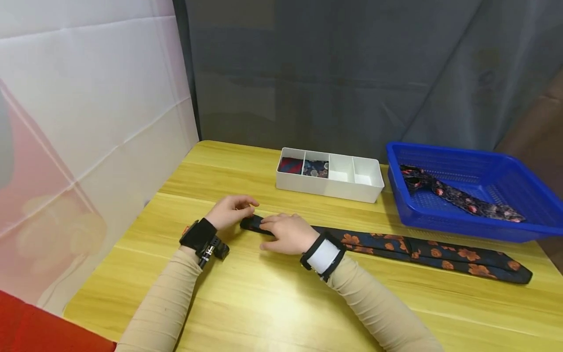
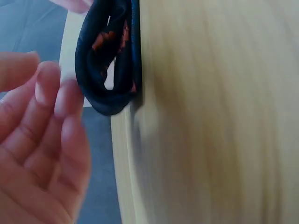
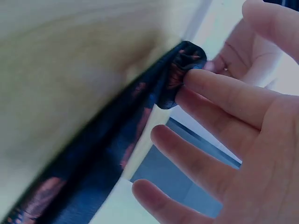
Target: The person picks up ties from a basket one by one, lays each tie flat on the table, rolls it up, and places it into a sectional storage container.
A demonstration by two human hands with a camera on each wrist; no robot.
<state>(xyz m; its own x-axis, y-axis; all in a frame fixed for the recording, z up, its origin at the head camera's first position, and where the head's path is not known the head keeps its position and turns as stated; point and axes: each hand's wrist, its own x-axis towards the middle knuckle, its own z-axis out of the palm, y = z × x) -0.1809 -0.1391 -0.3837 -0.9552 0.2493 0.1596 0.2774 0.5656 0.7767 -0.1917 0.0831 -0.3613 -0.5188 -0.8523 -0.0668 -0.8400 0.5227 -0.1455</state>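
A dark necktie point(image 1: 466, 258) with orange flowers lies stretched across the table, its left end folded over into a thick loop point(image 2: 128, 88). My left hand point(image 1: 230, 211) is beside that folded end, fingers loosely bent and fingertips right at its outer side in the left wrist view. From the other side my right hand point(image 1: 290, 234) reaches over the tie. In the right wrist view, the tips of its extended fingers point(image 3: 224, 91) touch the folded end, while the other fingers are spread apart.
Behind the hands stands a white divided box point(image 1: 325, 187); a red-striped rolled tie point(image 1: 291, 165) and a floral one point(image 1: 316, 168) fill its two left compartments. A blue basket point(image 1: 475, 230) at the right holds another floral tie point(image 1: 466, 203). A grey curtain point(image 1: 334, 73) hangs behind the table.
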